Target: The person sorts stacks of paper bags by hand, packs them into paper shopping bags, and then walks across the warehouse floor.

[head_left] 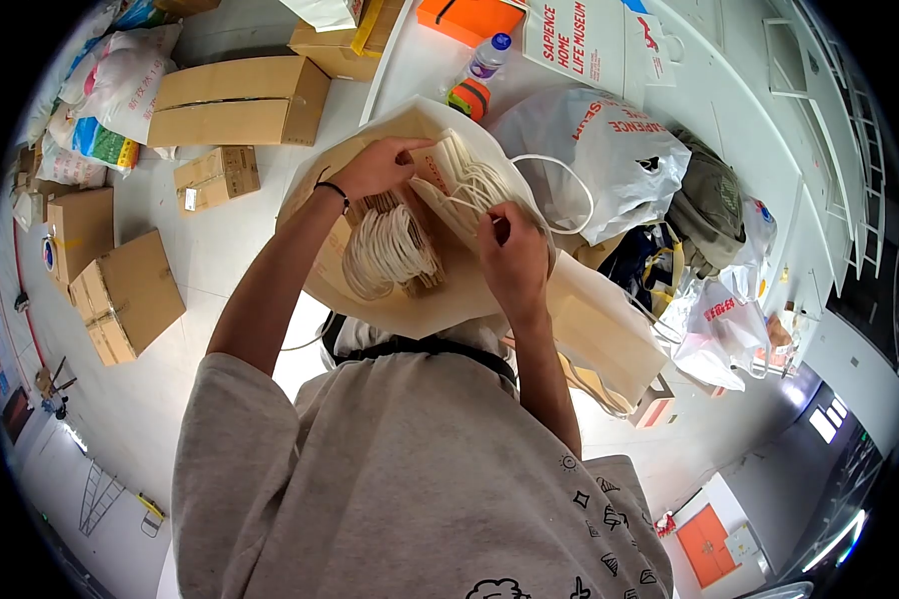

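A large paper bag [315,205] stands wide open in front of my body. Inside it are folded paper bags with white rope handles: one bundle [390,250] sits at the left, and a second stack [459,165] leans at the upper right. My left hand [375,168], with a black band at the wrist, reaches over the left side and pinches the near edge of the second stack. At the right, my right hand [514,258] is closed by that stack's rope handles, its fingers curled on them. The fingertips of both hands are partly hidden.
Ahead, a white table holds an orange box [469,18], a bottle [489,57] and a full plastic bag [589,150]. A dark backpack [709,200] lies to the right. Another paper bag [599,324] stands beside me. Cardboard boxes [235,100] sit on the left floor.
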`<action>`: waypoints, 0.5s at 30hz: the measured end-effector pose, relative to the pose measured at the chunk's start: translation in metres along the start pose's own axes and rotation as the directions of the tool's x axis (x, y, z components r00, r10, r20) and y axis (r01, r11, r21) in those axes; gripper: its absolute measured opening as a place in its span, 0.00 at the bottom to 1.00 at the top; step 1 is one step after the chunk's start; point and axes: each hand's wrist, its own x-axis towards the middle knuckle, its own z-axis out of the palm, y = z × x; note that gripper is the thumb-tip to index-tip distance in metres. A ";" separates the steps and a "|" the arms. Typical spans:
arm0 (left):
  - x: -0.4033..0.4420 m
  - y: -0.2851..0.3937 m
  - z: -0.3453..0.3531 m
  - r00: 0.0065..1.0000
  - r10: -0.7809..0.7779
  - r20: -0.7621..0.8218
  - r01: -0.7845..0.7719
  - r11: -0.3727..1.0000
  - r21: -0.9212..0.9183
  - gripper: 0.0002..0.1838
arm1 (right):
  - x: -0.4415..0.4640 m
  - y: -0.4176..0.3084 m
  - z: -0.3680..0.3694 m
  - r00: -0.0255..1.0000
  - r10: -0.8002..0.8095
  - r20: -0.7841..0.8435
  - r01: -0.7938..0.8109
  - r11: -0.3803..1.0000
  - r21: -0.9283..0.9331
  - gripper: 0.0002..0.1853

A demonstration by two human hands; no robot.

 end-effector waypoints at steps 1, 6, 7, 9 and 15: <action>0.001 0.003 -0.003 0.998 -0.047 0.045 0.046 0.999 0.024 0.31 | 0.001 0.000 0.000 1.000 0.000 0.000 0.000 1.000 0.000 0.06; -0.003 0.007 -0.003 0.997 -0.068 0.040 0.067 0.997 0.035 0.28 | 0.001 0.002 0.002 1.000 0.002 -0.002 -0.002 1.000 0.018 0.06; -0.004 0.005 -0.002 0.998 -0.056 -0.012 0.057 0.998 0.039 0.24 | 0.000 0.002 0.002 1.000 0.002 -0.002 -0.002 1.000 0.018 0.06; -0.005 0.001 -0.002 0.997 -0.044 -0.065 0.047 0.998 0.044 0.20 | 0.000 0.003 0.002 1.000 -0.001 -0.006 0.001 1.000 0.028 0.06; 0.000 -0.010 -0.003 0.997 0.049 -0.063 -0.047 0.999 0.028 0.11 | 0.000 0.001 0.001 1.000 0.009 0.001 -0.009 1.000 0.030 0.06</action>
